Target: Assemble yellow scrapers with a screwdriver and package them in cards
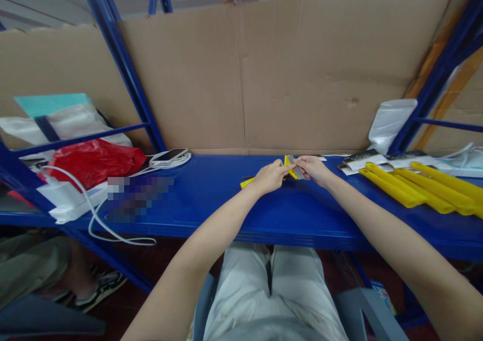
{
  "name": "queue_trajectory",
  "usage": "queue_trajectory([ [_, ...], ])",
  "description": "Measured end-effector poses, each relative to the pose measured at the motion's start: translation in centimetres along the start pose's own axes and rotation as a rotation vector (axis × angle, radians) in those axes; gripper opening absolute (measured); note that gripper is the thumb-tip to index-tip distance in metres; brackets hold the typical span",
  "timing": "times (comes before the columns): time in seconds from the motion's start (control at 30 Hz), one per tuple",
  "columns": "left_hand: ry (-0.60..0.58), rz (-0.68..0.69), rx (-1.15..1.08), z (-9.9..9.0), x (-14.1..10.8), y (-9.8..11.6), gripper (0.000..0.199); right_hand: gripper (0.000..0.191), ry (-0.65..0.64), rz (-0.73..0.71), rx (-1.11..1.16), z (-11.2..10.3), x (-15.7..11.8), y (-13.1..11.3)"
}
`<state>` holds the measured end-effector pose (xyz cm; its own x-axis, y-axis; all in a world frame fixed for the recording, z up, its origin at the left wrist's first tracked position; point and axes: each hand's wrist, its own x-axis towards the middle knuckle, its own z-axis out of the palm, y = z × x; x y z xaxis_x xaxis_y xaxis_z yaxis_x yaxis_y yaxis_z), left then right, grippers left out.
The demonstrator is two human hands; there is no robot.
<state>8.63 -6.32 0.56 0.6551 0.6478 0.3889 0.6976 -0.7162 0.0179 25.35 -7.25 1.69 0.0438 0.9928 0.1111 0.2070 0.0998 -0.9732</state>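
Over the blue shelf top, my left hand (270, 176) is closed round a yellow scraper (290, 166), whose handle end sticks out to the left below the palm. A flat grey metal blade (299, 173) sits at the scraper's head. My right hand (312, 169) pinches that blade with thumb and fingers, close beside the left fingertips. My fingers cover part of where blade and yellow head meet. Several long yellow handles (426, 190) lie side by side to the right of my right forearm.
Black-and-white card packs (366, 160) lie behind the yellow handles, near a white pouch (391, 122). On the left are a phone (171, 155) with coiled white cable, a red plastic bag (96, 161) and a power strip (81, 205). Blue posts (124, 69) and cardboard (294, 74) border the shelf. Another person's leg shows lower left.
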Motion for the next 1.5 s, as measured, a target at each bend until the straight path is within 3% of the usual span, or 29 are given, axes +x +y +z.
queue_trajectory([
  [0.2,-0.044,0.009,0.074,-0.3,-0.2,0.3,0.047,0.032,0.09,-0.003,-0.057,0.7,-0.6,-0.5],
  [0.4,-0.096,-0.002,0.112,-0.6,-0.4,0.7,0.05,0.029,0.097,0.021,-0.072,0.8,-0.4,-0.3],
  [0.7,-0.069,-0.015,0.05,-0.5,-0.2,0.4,0.049,0.027,0.105,0.034,-0.078,0.7,-0.2,-0.2],
  [0.9,-0.035,-0.09,0.017,-0.2,0.1,-0.6,0.047,0.024,0.102,-0.038,-0.137,-0.1,0.7,0.7],
  [1.0,-0.025,-0.147,0.007,-0.1,0.2,-1.4,0.047,0.015,0.115,-0.167,-0.304,-1.0,1.8,1.9],
  [1.1,-0.021,-0.187,-0.008,0.1,0.2,-2.1,0.046,0.011,0.086,-0.455,-0.623,-1.9,3.2,3.5],
  [1.2,-0.018,-0.207,-0.022,0.2,0.3,-2.4,0.045,0.022,-0.01,-0.64,-0.841,-2.4,4.1,4.7],
  [1.33,-0.018,-0.221,-0.028,0.1,0.3,-2.3,0.045,0.034,-0.131,-0.581,-1.02,-2.0,3.9,5.1],
  [1.5,-0.027,-0.232,-0.026,-0.2,0.2,-2.1,0.045,0.032,-0.111,-0.455,-1.17,-1.4,2.7,3.8],
])
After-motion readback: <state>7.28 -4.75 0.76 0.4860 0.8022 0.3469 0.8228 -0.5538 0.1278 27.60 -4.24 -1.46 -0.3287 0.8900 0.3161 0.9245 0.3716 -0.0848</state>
